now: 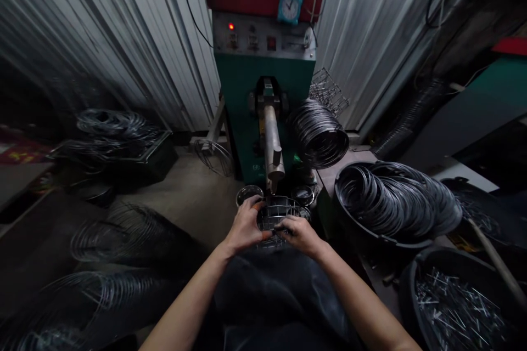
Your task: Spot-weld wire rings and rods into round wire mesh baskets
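Could read no text with certainty. Made out small white characters (257,167) low on the green machine (237,98) at twelve o'clock, blurred yellow marks (29,156) on red material (12,154) at nine, and an illegible dial (289,7) on the blue clock (281,12) just past twelve.

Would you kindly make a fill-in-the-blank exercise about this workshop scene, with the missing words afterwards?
The blue object by the red top of the machine is a ____.
The glowing light on its panel is ____.
The left hand, at the wire frame, wears finger coverings coloured ____.
The tub of short metal pieces is on the person's ____ side.
Missing words: clock; red; orange; right.
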